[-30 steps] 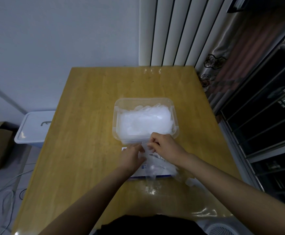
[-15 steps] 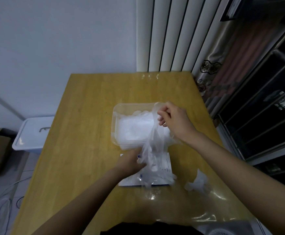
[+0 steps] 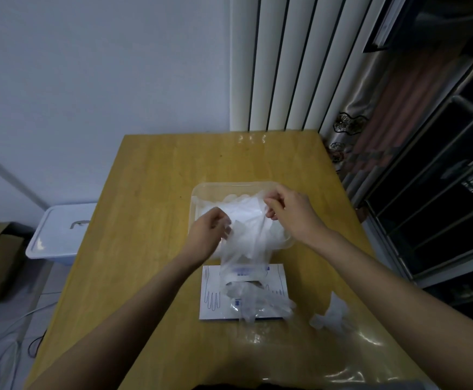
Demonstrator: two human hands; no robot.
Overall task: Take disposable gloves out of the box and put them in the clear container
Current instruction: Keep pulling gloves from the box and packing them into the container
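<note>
A thin clear disposable glove (image 3: 248, 243) hangs stretched between my two hands above the near side of the clear container (image 3: 201, 192). My left hand (image 3: 205, 235) pinches its left edge and my right hand (image 3: 288, 212) pinches its top right corner. The container holds a pile of white gloves (image 3: 238, 206). Nearer to me, the flat white glove box (image 3: 215, 294) lies on the wooden table (image 3: 151, 192), with more crumpled gloves (image 3: 258, 299) spilling from its opening.
A loose crumpled glove (image 3: 331, 316) lies right of the box, on a clear plastic sheet (image 3: 356, 350) at the table's near right corner. A white lidded bin (image 3: 61, 229) stands on the floor to the left. Curtains and a dark cabinet are on the right.
My left hand has left the box and risen to take the glove's left edge. My right hand has carried the glove further over the container. The box now lies uncovered.
</note>
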